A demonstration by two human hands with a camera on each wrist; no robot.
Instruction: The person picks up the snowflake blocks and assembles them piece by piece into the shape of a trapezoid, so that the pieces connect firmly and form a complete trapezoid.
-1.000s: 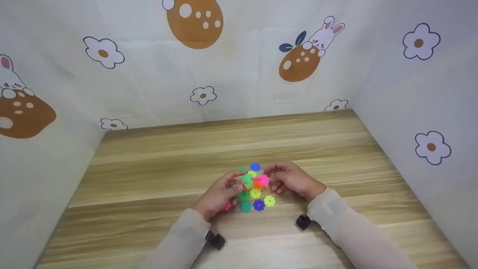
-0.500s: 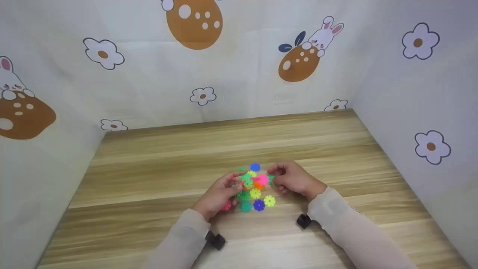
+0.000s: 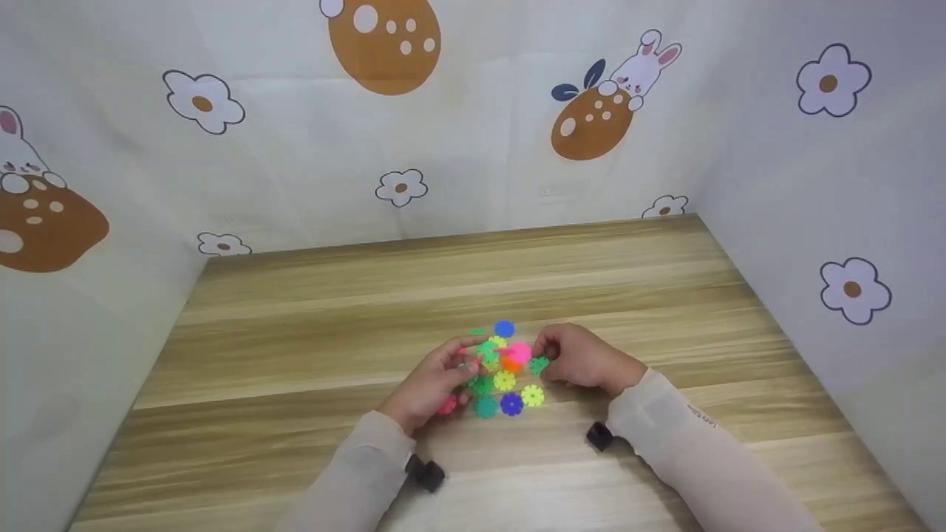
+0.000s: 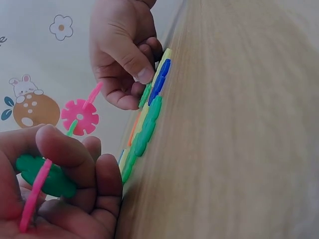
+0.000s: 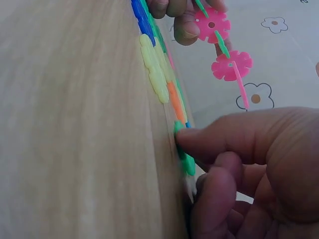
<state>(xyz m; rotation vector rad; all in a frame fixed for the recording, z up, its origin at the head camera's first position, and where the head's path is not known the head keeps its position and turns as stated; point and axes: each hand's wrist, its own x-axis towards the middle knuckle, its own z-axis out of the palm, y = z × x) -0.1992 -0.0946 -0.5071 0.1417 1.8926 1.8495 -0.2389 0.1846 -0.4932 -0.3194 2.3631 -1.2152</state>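
My left hand [image 3: 432, 384] holds a small chain of interlocked pink and green snowflake discs above the table. In the right wrist view a pink disc [image 5: 233, 65] of this chain stands out beyond the fingers, with another pink piece slotted into it. A green disc [image 4: 49, 175] of the chain sits among the curled left fingers. Low over the tabletop, my right hand [image 3: 580, 356] pinches a loose green snowflake disc [image 3: 539, 366] at its edge. That disc is close to the wood, and the curled fingers partly cover it in the right wrist view.
Several loose discs lie flat between the hands, among them a dark blue disc [image 3: 511, 404], a yellow disc [image 3: 532, 396] and an orange disc [image 3: 511, 365]. A lighter blue disc [image 3: 504, 329] lies farther back. Patterned curtain walls [image 3: 480, 140] border the wooden table [image 3: 295, 310].
My right hand has drawn the loose green disc out from beside the pink piece, to the right and toward the front. The left hand holds its chain in nearly the same place.
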